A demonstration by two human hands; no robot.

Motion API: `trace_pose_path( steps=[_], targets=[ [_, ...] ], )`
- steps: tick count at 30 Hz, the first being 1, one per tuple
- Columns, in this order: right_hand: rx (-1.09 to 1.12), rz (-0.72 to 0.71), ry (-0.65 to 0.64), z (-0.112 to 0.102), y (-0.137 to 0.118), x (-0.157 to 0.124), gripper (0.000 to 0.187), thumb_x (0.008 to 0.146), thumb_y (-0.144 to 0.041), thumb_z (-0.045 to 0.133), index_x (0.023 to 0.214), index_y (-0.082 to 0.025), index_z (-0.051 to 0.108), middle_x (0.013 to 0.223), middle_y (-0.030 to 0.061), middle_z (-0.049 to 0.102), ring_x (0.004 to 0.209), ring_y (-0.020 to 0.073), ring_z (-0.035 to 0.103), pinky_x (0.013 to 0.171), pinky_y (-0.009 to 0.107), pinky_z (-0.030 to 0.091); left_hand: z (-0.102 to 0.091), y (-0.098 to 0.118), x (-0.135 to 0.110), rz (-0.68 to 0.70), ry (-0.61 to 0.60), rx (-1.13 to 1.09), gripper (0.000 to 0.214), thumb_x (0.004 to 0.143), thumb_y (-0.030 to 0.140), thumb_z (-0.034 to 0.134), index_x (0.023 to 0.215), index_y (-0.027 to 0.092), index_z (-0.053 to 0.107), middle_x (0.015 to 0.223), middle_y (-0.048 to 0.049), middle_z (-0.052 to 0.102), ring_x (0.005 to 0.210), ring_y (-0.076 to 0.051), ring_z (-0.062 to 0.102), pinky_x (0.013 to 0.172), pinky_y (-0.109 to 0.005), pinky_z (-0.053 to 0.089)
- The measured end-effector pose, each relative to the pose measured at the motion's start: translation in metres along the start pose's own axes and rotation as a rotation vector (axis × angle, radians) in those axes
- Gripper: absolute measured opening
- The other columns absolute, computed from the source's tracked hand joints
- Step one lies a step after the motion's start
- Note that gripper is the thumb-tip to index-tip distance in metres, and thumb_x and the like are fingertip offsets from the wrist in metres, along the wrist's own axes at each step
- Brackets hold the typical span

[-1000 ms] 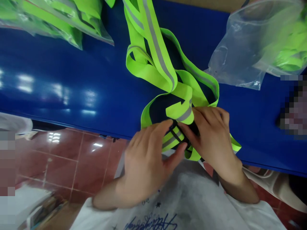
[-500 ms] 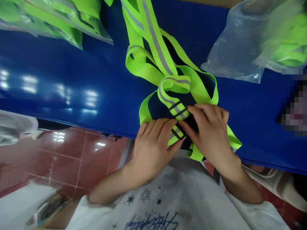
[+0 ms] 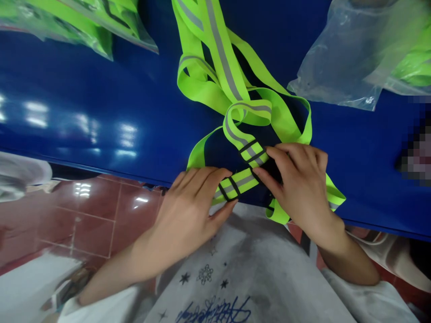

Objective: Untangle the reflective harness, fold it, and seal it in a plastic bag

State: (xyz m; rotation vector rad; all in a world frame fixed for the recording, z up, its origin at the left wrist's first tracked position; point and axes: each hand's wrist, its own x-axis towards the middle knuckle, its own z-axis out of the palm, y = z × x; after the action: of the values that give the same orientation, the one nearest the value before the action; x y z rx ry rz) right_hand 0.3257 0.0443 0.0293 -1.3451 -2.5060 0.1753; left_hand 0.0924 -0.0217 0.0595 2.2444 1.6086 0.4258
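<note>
A neon-yellow reflective strap with a grey stripe lies in loose loops on the blue table, its near end at the table's front edge. My left hand pinches the strap between thumb and fingers at a black slide buckle. To the right, my right hand is closed on the strap beside a second black slider, its thumb and fingertips by the bend where two strap sections meet. What sits under the right palm is partly hidden.
Clear plastic bags holding yellow straps lie at the far left of the blue table. Another clear bag is at the far right. A pixelated object shows at the right edge. Red floor tiles lie below the table.
My left hand has moved left along the strap, taking the slide buckle with it and baring a stretch of strap between my hands. My right hand has stayed at the bend.
</note>
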Motion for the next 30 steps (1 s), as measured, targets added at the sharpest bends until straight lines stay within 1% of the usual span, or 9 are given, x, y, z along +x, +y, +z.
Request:
trace_pose_path(
  steps=[6, 11, 14, 16, 19, 21, 23, 25, 30],
  targets=[
    [-0.013, 0.009, -0.006, -0.002, -0.002, 0.0, 0.031, 0.109, -0.04, 0.059, 0.127, -0.016, 0.067, 0.12, 0.0141, 0.073, 0.111, 0.0302, 0.068, 0.094, 0.045, 0.041, -0.015, -0.013, -0.005, 0.062, -0.076, 0.084, 0.036, 0.103, 0.033, 0.066, 0.13, 0.01, 0.063, 0.115, -0.0156, 0.075, 0.099, -0.037, 0.073, 0.078, -0.05, 0.056],
    [-0.008, 0.017, 0.011, 0.002, -0.002, 0.001, 0.034, 0.108, -0.041, 0.061, 0.132, -0.017, 0.066, 0.122, 0.0153, 0.073, 0.112, 0.0316, 0.069, 0.095, 0.046, 0.045, -0.012, -0.009, 0.0, 0.099, -0.065, 0.098, 0.034, 0.103, 0.026, 0.065, 0.131, 0.007, 0.063, 0.118, -0.0173, 0.074, 0.106, -0.037, 0.072, 0.083, -0.049, 0.055],
    [0.02, 0.05, 0.136, -0.001, -0.001, -0.002, 0.055, 0.103, -0.044, 0.07, 0.145, -0.011, 0.058, 0.129, 0.0209, 0.07, 0.119, 0.0345, 0.068, 0.097, 0.047, 0.049, -0.003, -0.004, 0.003, 0.121, -0.025, 0.135, 0.041, 0.102, 0.024, 0.066, 0.138, 0.005, 0.061, 0.121, -0.0194, 0.072, 0.107, -0.038, 0.071, 0.085, -0.05, 0.057],
    [0.071, 0.036, 0.2, -0.008, 0.0, -0.005, 0.051, 0.098, -0.044, 0.077, 0.136, -0.013, 0.062, 0.121, 0.0181, 0.073, 0.114, 0.0328, 0.071, 0.096, 0.046, 0.052, 0.001, -0.003, 0.005, 0.133, -0.013, 0.132, 0.045, 0.102, 0.024, 0.067, 0.142, 0.004, 0.059, 0.122, -0.02, 0.071, 0.107, -0.038, 0.07, 0.086, -0.05, 0.058],
    [0.126, -0.187, 0.069, -0.021, -0.001, -0.006, 0.033, 0.098, -0.037, 0.078, 0.124, -0.02, 0.067, 0.114, 0.0106, 0.078, 0.109, 0.0282, 0.074, 0.1, 0.044, 0.05, 0.0, -0.004, 0.006, 0.136, 0.002, 0.035, 0.045, 0.103, 0.024, 0.067, 0.142, 0.004, 0.058, 0.124, -0.0197, 0.07, 0.11, -0.036, 0.07, 0.09, -0.05, 0.06],
    [0.106, -0.341, -0.073, -0.024, -0.001, -0.002, 0.044, 0.103, -0.035, 0.071, 0.141, -0.016, 0.06, 0.134, 0.015, 0.074, 0.127, 0.0307, 0.069, 0.11, 0.047, 0.045, -0.003, -0.003, 0.007, 0.141, 0.006, -0.051, 0.045, 0.103, 0.026, 0.068, 0.142, 0.004, 0.058, 0.127, -0.0189, 0.07, 0.114, -0.033, 0.07, 0.096, -0.049, 0.061],
    [0.096, -0.41, -0.156, -0.021, -0.001, 0.006, 0.054, 0.108, -0.034, 0.063, 0.154, -0.008, 0.05, 0.147, 0.0203, 0.067, 0.138, 0.0325, 0.061, 0.117, 0.051, 0.037, -0.006, -0.002, 0.009, 0.146, 0.002, -0.101, 0.045, 0.104, 0.027, 0.069, 0.141, 0.005, 0.059, 0.128, -0.0181, 0.07, 0.117, -0.032, 0.07, 0.101, -0.048, 0.061],
    [0.117, -0.453, -0.19, -0.016, 0.003, 0.013, 0.05, 0.109, -0.03, 0.059, 0.152, -0.006, 0.05, 0.14, 0.0192, 0.07, 0.131, 0.0314, 0.063, 0.114, 0.05, 0.037, -0.008, -0.002, 0.01, 0.158, -0.005, -0.101, 0.045, 0.104, 0.03, 0.069, 0.14, 0.005, 0.059, 0.128, -0.018, 0.071, 0.116, -0.032, 0.07, 0.1, -0.049, 0.063],
    [0.054, -0.53, -0.182, -0.01, 0.018, 0.022, 0.021, 0.102, -0.015, 0.059, 0.122, -0.014, 0.065, 0.114, 0.012, 0.074, 0.108, 0.0289, 0.065, 0.097, 0.044, 0.039, -0.01, -0.007, 0.012, 0.196, -0.059, -0.077, 0.041, 0.104, 0.025, 0.065, 0.14, 0.007, 0.058, 0.128, -0.0187, 0.071, 0.119, -0.033, 0.07, 0.102, -0.049, 0.063]
  ],
)
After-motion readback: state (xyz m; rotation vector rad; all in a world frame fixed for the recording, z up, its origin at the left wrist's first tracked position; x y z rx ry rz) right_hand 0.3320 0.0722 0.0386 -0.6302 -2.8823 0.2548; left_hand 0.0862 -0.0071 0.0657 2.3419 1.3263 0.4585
